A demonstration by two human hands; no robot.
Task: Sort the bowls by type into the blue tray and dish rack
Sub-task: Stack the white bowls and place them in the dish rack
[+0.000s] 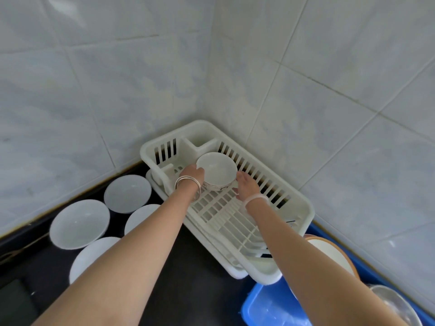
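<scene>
Pale marbled tiles meet in a corner above a dark counter [188, 267], where a white dish rack [303, 208] sits pushed against the walls. At its far end stands a white bowl with a patterned band [216, 170], upright on the grid. The left hand [194, 172] has fingers curled against its rim; the right hand [246, 184] cups the other side, fingers slightly spread, touching or just beside it. It appears to be the only bowl in the rack. Four plain white bowls [80, 223] wait on the counter, left. A blue tray [266, 307] at lower right holds a brown-rimmed bowl [334, 257] and a metal bowl [395, 304]. Sorting looks well short of half done.
</scene>
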